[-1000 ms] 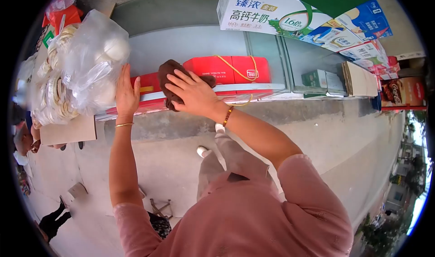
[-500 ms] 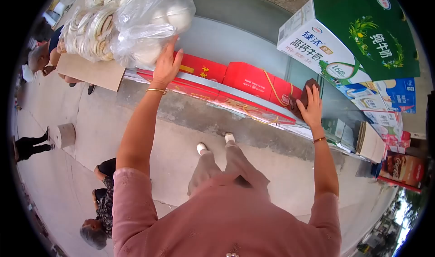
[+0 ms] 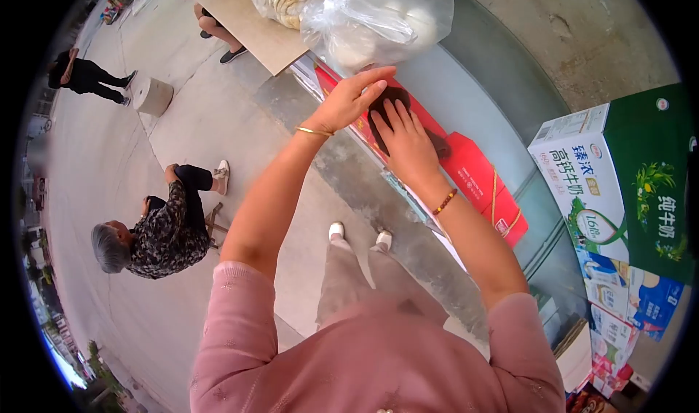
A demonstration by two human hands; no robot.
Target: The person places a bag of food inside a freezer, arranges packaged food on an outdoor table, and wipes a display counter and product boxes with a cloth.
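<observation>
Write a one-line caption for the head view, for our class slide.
The right hand spread on a brown cloth near a red box; the left hand by a clear plastic bag.

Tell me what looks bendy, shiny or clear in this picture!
Head view: the counter edge curves, as if through a very wide lens, and the corners are black; head view: the clear bag has bright glints; head view: light looks soft, and the right hand on the dark cloth looks fairly sharp.
</observation>
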